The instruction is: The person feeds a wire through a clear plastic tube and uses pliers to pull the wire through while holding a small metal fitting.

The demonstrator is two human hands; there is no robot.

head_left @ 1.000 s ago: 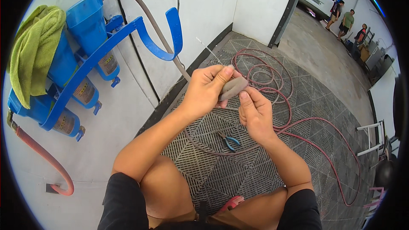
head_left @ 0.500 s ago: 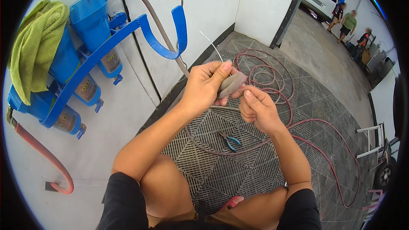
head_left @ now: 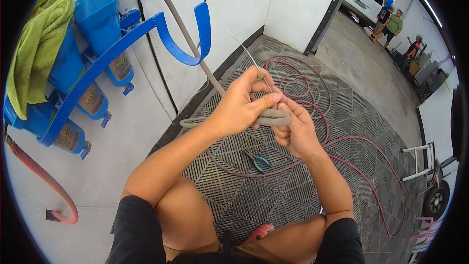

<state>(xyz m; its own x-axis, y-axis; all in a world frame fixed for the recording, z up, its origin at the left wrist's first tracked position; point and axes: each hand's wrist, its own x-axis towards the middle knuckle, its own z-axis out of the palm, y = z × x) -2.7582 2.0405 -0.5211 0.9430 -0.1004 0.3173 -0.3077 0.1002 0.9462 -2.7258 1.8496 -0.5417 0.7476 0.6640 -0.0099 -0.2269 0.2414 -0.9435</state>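
My left hand [head_left: 244, 101] is closed, its thumb and fingers pinching around a thin, stiff wire [head_left: 242, 46] that sticks up past the knuckles toward the wall. Thumb to fingertips, my right hand [head_left: 299, 134] meets it and closes on a folded grey hose [head_left: 271, 119]. The bend of this hose lies under my left thumb and against my right fingers, and another loop of it shows beside my left forearm. Where the wire's lower end meets the hose is hidden by the fingertips. Below the hands, pliers [head_left: 257, 162] with blue handles lie on the floor.
Blue filter housings [head_left: 97, 17] with a curved blue bracket [head_left: 105, 68] and a green towel [head_left: 36, 44] hang on the left wall. Coiled red hose [head_left: 371, 146] crosses the grey grated floor mat [head_left: 351, 186]. People stand beyond the doorway, near a white vehicle [head_left: 361, 0].
My hands have come together, and my left thumb has shifted toward the right fingertips. The hose's folded end has turned, and a loop now shows left of my forearm. The wire still points up.
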